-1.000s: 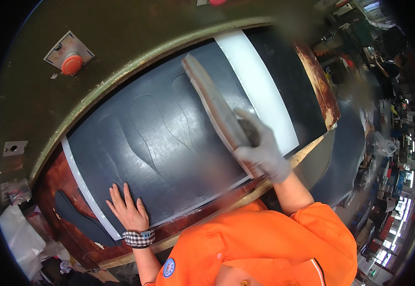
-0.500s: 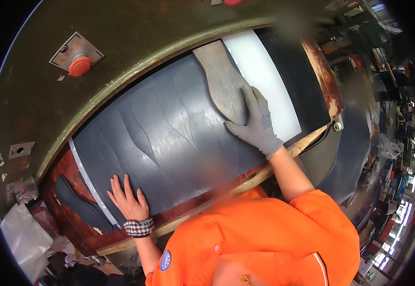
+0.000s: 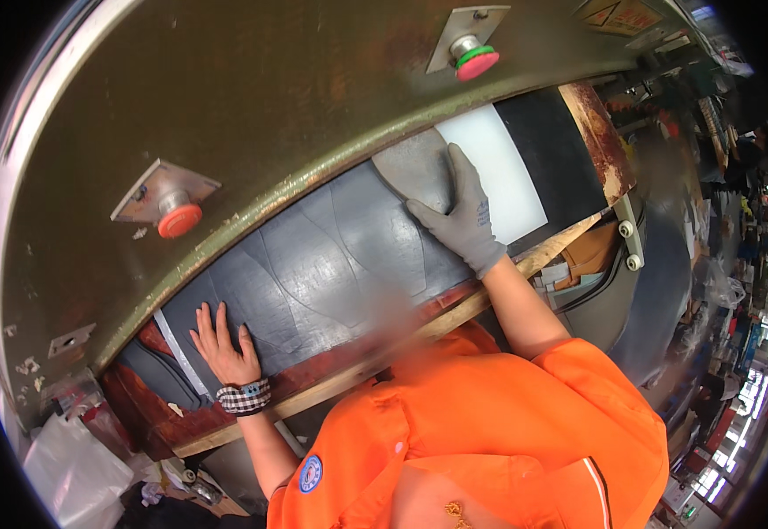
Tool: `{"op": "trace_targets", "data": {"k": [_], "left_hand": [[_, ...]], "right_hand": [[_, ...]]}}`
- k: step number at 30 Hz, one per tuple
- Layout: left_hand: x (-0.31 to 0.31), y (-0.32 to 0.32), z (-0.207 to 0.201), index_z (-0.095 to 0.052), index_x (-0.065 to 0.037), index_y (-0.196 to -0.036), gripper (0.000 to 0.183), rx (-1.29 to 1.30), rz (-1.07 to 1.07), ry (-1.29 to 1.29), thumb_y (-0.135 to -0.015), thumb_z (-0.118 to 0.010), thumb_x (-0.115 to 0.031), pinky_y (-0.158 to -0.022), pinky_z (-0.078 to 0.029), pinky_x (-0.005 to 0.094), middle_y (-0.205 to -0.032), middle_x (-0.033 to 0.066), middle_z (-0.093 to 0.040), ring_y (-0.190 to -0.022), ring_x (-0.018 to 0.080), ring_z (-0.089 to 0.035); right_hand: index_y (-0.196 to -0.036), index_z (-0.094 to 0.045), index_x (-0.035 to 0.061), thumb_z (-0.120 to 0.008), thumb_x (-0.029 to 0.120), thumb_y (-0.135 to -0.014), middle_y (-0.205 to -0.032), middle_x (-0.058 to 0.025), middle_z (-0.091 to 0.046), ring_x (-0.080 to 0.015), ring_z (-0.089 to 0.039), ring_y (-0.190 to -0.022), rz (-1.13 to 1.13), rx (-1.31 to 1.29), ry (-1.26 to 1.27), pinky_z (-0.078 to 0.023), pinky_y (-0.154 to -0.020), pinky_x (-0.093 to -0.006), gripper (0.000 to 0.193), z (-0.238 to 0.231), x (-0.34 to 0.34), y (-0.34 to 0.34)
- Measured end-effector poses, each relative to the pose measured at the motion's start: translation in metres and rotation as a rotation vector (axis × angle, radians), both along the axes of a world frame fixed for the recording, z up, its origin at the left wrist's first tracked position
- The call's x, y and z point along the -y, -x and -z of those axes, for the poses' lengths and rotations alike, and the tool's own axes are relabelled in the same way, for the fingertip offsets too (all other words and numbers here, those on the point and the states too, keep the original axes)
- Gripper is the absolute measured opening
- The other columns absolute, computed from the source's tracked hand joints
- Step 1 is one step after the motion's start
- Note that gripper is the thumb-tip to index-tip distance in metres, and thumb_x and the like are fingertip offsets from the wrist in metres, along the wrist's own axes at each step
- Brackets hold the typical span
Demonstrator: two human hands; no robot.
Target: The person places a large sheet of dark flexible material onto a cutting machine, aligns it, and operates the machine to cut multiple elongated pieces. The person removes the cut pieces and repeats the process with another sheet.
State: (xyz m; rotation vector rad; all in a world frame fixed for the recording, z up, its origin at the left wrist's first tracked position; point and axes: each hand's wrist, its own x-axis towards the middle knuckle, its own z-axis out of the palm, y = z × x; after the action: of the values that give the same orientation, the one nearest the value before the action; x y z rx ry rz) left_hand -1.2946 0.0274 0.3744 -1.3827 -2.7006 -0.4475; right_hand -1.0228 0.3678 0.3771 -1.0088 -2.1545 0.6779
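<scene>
A dark rubber sheet with several curved, sole-shaped outlines lies under both my hands. My bare left hand rests flat near its left end, fingers stretched, holding nothing. In a grey glove, my right hand spans the near, rounded end of a grey-brown sole-shaped piece, thumb on its left edge and fingers along its right. The far part of that piece is hidden beneath the green machine beam.
Red push buttons stick out of the beam's front. A white board and a black board lie to the right. Dark cut strips sit at the left end. A wooden rail edges the near side.
The beam now covers more of the sheet, the boards and the sole-shaped piece. A second push button has come into view. Both hands keep about the same places on the work.
</scene>
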Motion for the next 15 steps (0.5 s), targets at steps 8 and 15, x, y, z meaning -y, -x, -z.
{"op": "trace_targets", "data": {"k": [8,15], "left_hand": [[-0.033,0.025,-0.009,-0.069,-0.003,-0.119,0.029,-0.372,0.004,-0.290,-0.092,-0.059,-0.002,-0.081,-0.043,0.0418,-0.098,0.0136,-0.067,-0.087,0.0303,-0.059],[-0.065,-0.051,0.003,-0.067,0.000,-0.119,0.030,-0.072,0.295,-0.256,-0.091,-0.059,-0.006,-0.071,-0.040,0.0434,-0.078,0.0135,-0.057,-0.072,0.0316,-0.052]], "right_hand": [[-0.150,-0.025,-0.0111,-0.064,0.040,-0.093,-0.144,-0.0357,-0.040,-0.0493,-0.043,-0.130,0.148,-0.289,-0.277,-0.037,-0.108,-0.0521,0.086,-0.066,-0.055,0.019],[-0.151,-0.012,-0.0105,-0.069,0.058,-0.085,-0.149,-0.0485,-0.007,-0.0668,-0.018,-0.136,0.224,-0.134,-0.586,-0.023,-0.110,-0.0688,0.111,-0.100,-0.100,0.079]]}}
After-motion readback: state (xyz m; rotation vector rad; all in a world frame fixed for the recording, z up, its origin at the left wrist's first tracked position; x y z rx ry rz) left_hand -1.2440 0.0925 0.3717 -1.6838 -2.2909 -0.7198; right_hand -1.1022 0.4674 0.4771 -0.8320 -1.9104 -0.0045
